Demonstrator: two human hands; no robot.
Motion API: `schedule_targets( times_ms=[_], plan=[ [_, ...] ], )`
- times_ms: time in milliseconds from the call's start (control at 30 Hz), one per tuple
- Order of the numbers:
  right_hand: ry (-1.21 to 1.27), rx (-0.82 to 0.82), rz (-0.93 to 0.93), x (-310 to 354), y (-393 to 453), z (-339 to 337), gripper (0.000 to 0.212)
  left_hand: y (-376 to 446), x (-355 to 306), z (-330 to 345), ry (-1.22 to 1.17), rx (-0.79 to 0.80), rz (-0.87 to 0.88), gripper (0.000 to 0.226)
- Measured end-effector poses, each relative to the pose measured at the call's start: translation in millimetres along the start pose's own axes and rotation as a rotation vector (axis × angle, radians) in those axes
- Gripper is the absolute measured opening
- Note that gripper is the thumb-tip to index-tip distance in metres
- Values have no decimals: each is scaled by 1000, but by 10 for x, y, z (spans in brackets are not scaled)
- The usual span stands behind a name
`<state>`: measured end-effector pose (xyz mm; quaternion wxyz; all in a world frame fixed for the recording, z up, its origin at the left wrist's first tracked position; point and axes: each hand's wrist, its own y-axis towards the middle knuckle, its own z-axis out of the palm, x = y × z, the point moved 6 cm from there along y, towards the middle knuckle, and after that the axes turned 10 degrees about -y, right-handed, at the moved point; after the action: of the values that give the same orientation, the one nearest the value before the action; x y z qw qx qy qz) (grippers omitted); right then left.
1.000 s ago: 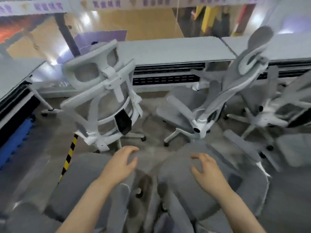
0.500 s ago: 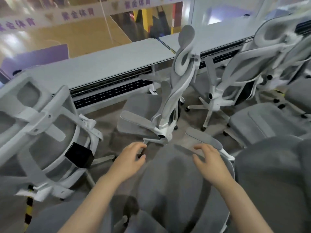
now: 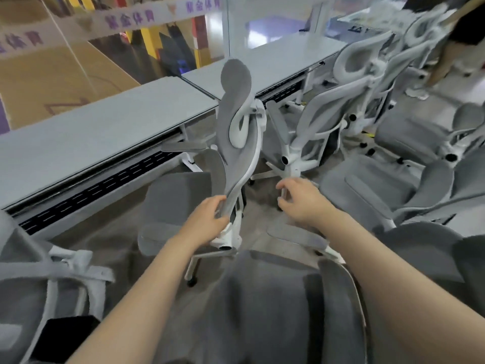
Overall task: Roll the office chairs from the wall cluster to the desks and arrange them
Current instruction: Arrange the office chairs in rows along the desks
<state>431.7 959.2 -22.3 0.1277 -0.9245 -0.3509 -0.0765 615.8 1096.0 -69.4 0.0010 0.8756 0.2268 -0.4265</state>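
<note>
Left hand [image 3: 210, 219] curled round the lower backrest edge of the grey chair [image 3: 236, 122] parked at the desk [image 3: 91, 137] just ahead; right hand [image 3: 301, 200] beside it, half-curled, grip unclear; chair prob. bulky but free-rolling w/ springy backrest, so hold rigid frame.

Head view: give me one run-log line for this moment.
left hand: gripping chair backrest lower edge | right hand: open, beside it | chair at desk | more chairs right
</note>
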Motion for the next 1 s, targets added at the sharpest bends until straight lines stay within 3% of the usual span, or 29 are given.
schedule_targets(
  times_ms=[67, 300, 400, 667, 867, 1000],
  plan=[
    [-80, 53, 1, 90, 338, -80, 42, 355, -85, -26, -12, 25, 15, 40],
    [-288, 46, -78, 400, 1329, -100, 59, 1239, -103, 135, -100, 79, -16, 75],
    [-358, 33, -64, 419, 1388, 61, 69, 1368, -61, 278, -73, 60, 18, 76],
    [-249, -119, -45, 555, 1205, 297, 66, 1195, 212, 386, -18, 5, 54, 69],
    [-176, -231, -128, 731, 920, 424, 48, 903, 431, 142, -135, 53, 103, 66],
    [36, -301, -147, 745, 856, 266, 40, 638, 712, -117, -217, 55, 65, 65]
  ],
)
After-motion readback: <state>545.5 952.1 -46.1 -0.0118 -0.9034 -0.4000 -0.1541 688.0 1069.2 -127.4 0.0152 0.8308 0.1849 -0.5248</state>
